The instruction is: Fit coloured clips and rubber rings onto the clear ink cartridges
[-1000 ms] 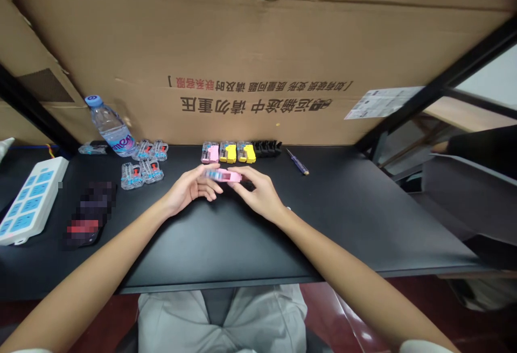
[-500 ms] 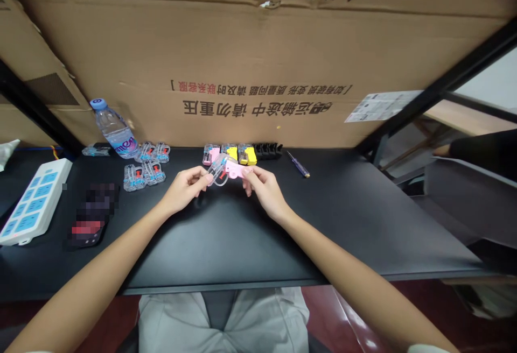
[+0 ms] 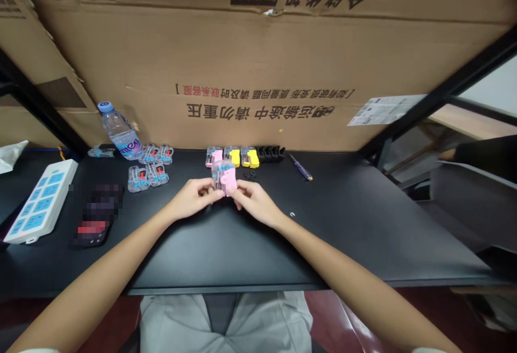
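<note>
Both hands hold a small toy gun [image 3: 225, 176] of clear and pink plastic over the middle of the black table. My left hand [image 3: 193, 199] pinches the lower left of its clear part. On the other side, my right hand [image 3: 257, 202] has its fingers closed on the pink grip. Just behind stand similar toy guns in a row: one with a pink part [image 3: 214, 157] and two with yellow parts, a left one [image 3: 232, 157] and a right one [image 3: 250, 157]. Black plastic pieces [image 3: 270, 153] continue that row, and tiny black parts [image 3: 249, 176] lie in front.
Several clear toy guns [image 3: 148, 175] with orange-red bits lie at the left, near a water bottle [image 3: 122, 135]. Farther left are a phone [image 3: 99, 216] and a power strip [image 3: 42, 202]. A screwdriver [image 3: 301, 168] and a small white piece [image 3: 292, 214] lie right. Cardboard [image 3: 242, 51] walls the back.
The toy gun has turned from slanting sideways to upright and moved nearer to me. My hands have come closer together, and the tiny black parts and white piece now show.
</note>
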{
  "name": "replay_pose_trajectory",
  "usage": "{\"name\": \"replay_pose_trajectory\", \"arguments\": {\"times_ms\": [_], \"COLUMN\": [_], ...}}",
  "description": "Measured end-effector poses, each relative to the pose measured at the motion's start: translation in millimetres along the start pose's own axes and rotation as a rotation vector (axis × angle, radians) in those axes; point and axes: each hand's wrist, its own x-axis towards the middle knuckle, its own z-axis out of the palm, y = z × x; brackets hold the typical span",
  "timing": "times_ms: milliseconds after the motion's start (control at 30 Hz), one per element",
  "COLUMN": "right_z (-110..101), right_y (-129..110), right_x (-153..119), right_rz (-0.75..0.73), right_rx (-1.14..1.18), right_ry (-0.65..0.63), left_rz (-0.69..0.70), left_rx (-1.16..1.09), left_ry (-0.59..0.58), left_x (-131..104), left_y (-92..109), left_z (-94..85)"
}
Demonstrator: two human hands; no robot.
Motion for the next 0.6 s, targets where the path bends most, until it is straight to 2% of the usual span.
{"name": "replay_pose_trajectory", "arguments": {"times_ms": [33,100,200,233,267,367,400,433,533,600], "right_z": [0.8,0.2,-2.6,-2.7,-2.3,0.3,0.7,0.5,-1.0,-0.9], "right_y": [-0.7,-1.1,1.0,1.8,2.4,3.0,2.9,2.8,2.7,2.7], "right_x": [-0.5,-0.7,-0.2,-0.2,-0.5,-2.2,-2.6,-2.8,-2.3,-2.0], "right_rz": [-0.009,-0.020,-0.029,-0.031,-0.032,-0.028,-0.025,-0.025,-0.021,-0.020], "right_rx": [-0.026,-0.034,0.008,0.008,-0.008,-0.084,-0.089,-0.078,-0.018,-0.033], "right_ry": [-0.021,0.051,0.230,0.239,0.204,0.025,0.007,0.029,0.177,0.145], "left_rz": [-0.005,-0.011,0.011,0.022,0.030,0.028,0.024,0.021,0.030,0.029], "left_rx": [-0.004,-0.019,-0.041,-0.038,-0.028,0.008,0.009,0.003,-0.015,0.003], "left_ry": [-0.022,-0.002,0.134,0.159,0.153,0.027,0.003,0.008,0.116,0.115], "left_x": [-0.5,-1.1,-0.9,-0.8,-0.9,-1.8,-2.0,-2.1,-1.9,-2.0], "left_y": [-0.1,0.2,1.3,1.9,2.5,4.1,4.4,4.5,4.1,3.7], "left_z": [1.6,3.2,1.9,1.6,1.9,4.6,5.2,5.3,3.9,3.9]}}
